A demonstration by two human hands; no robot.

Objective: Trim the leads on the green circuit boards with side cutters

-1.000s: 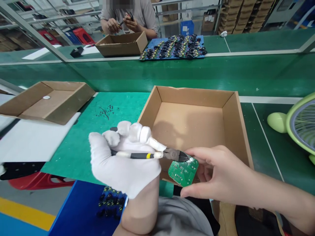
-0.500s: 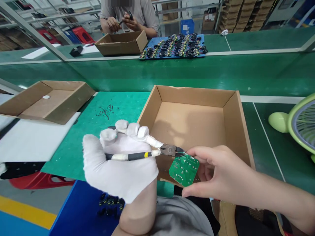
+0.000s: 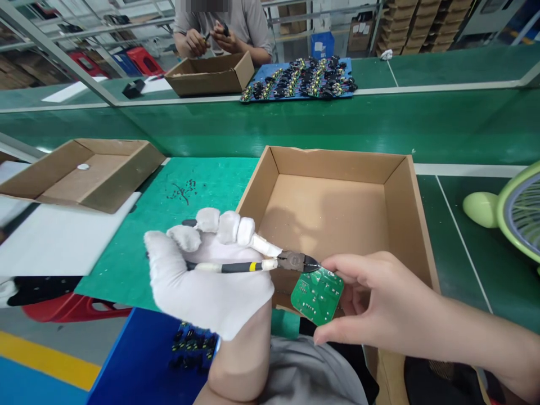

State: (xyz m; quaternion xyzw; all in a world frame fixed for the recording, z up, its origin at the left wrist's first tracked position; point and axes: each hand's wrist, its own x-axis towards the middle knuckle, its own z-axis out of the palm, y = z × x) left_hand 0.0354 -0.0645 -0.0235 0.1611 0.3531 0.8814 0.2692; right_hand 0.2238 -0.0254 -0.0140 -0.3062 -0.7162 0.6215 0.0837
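My left hand (image 3: 219, 287), in a white glove, is wrapped round a pair of side cutters (image 3: 291, 260) with dark, white-taped handles and a yellow band. The cutter jaws point right and look closed at the upper edge of a green circuit board (image 3: 318, 295). My bare right hand (image 3: 367, 295) pinches that board by its right side, thumb below and fingers above. Small solder points show on the board's upturned face; its underside is hidden. Both hands are over the near side of a cardboard box (image 3: 329, 211).
Small dark clippings (image 3: 183, 191) lie on the green mat (image 3: 139, 253). Another shallow box (image 3: 101, 185) stands left, and a green fan (image 3: 518, 214) right. Below left is a blue bin (image 3: 126, 354) with circuit boards. Across the bench, a person (image 3: 223, 34) works beside a tray of assembled boards (image 3: 299, 79).
The cutter jaws, slightly apart at the board's edge before, now look closed. Both hands keep their grips and have barely shifted; the whole view has moved slightly.
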